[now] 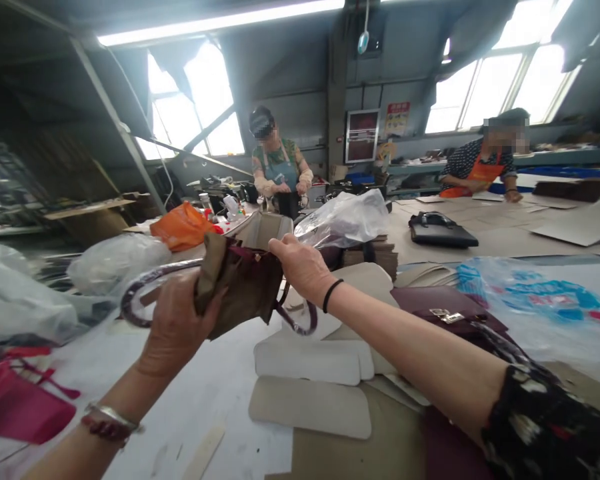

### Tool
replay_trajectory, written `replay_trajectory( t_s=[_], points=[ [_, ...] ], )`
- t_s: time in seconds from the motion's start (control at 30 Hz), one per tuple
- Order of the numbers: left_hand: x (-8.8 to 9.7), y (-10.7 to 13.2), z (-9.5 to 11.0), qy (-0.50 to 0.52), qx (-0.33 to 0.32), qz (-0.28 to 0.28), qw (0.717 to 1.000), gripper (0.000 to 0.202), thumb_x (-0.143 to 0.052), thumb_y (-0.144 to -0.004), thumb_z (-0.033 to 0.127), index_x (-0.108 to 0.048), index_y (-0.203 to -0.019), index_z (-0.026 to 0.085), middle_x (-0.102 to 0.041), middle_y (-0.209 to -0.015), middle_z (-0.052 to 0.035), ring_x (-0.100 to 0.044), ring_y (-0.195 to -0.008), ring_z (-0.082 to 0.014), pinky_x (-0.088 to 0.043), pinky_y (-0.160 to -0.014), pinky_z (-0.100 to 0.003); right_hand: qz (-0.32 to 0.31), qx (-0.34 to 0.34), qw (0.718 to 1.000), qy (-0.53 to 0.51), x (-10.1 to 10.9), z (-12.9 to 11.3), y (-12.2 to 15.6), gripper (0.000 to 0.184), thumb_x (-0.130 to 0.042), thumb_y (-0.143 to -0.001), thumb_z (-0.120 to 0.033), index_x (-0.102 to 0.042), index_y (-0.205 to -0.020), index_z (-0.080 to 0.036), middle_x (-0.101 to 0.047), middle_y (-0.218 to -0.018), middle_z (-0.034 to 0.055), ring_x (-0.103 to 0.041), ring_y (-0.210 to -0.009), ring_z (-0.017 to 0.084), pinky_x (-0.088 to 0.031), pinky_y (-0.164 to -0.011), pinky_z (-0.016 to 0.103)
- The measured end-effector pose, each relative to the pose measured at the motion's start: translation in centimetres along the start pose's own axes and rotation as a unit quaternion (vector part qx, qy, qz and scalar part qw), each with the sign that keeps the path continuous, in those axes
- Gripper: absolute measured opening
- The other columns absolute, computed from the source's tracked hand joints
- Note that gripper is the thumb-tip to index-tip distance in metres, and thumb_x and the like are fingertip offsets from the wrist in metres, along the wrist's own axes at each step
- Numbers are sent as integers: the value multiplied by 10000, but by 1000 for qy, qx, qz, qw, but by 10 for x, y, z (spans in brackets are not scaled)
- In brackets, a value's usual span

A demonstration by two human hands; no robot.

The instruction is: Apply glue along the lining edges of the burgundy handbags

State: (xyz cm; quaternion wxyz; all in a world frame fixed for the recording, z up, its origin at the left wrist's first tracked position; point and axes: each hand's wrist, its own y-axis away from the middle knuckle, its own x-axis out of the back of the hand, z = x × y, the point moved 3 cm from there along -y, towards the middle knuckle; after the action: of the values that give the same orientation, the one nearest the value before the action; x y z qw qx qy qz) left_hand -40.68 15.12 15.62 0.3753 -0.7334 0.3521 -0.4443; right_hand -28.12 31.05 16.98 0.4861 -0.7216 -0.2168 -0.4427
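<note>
- The left hand (177, 317) holds one end of a brown-green handbag (253, 287). Its thumb presses on the cloth; I cannot tell how all the other fingers sit, as some are hidden.
- The right hand (303, 263) pinches the top edge of the handbag at the other end, with thumb and fingers close together.
- The handbag is up in the air over the white bench (160, 413), between the two hands. It is tilted, and it has dark red parts near the top.
- A round purple handle (130, 303) in clear wrap loops out past the left hand. Another loop (305, 327) hangs below the right hand.
- Under the right arm lie flat grey pieces (307, 407) with round corners, some on top of others.
- Right of them is a dark red bag (405, 300) with a gold clasp (446, 315), and just beside it a clear plastic bag with blue print (545, 293).
- On the left are a pink bag (27, 403) and an orange plastic bag (185, 223).
- Farther back, a black handbag (443, 230) sits on another bench (403, 243).
- Two people in aprons work there: one in a blue apron (281, 175), one in an orange apron (483, 175).
</note>
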Motion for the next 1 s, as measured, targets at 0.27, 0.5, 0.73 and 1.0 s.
replay_trajectory(
  t_s=[0.27,0.5,0.73,1.0],
  points=[
    [-33,64,-39,-73,-64,-108,989,162,-437,-808,99,-442,-687,207,-462,-612,-45,-434,-604,-226,-380,-581,-341,-36,93,994,52,-57,-27,-33,260,-341,-980,-150,-552,-1099,-243,-554,-1033,51,-597,-860,186,-414,-608,237],
    [-76,107,-51,-89,49,-152,983,80,-450,-837,167,-501,-774,168,-518,-665,-61,-495,-648,-231,-393,-612,-341,-93,113,986,81,-102,-33,-51,261,-345,-974,-140,-516,-1147,-236,-552,-1065,88,-614,-888,205,-434,-638,251],
    [-79,148,-25,-67,112,-163,978,211,-469,-898,346,-480,-790,165,-516,-674,-44,-534,-669,-217,-433,-651,-321,-134,125,978,98,-120,-42,-39,220,-358,-975,-153,-511,-1124,-205,-567,-1037,85,-635,-870,224,-448,-594,253],
    [-66,149,-16,-42,194,-139,970,380,-497,-876,434,-489,-1028,85,-576,-839,-110,-581,-800,-261,-488,-698,-365,-128,119,976,129,-116,-40,-35,313,-363,-963,-140,-473,-1248,-207,-499,-1249,119,-613,-955,232,-486,-642,272]
  ],
)
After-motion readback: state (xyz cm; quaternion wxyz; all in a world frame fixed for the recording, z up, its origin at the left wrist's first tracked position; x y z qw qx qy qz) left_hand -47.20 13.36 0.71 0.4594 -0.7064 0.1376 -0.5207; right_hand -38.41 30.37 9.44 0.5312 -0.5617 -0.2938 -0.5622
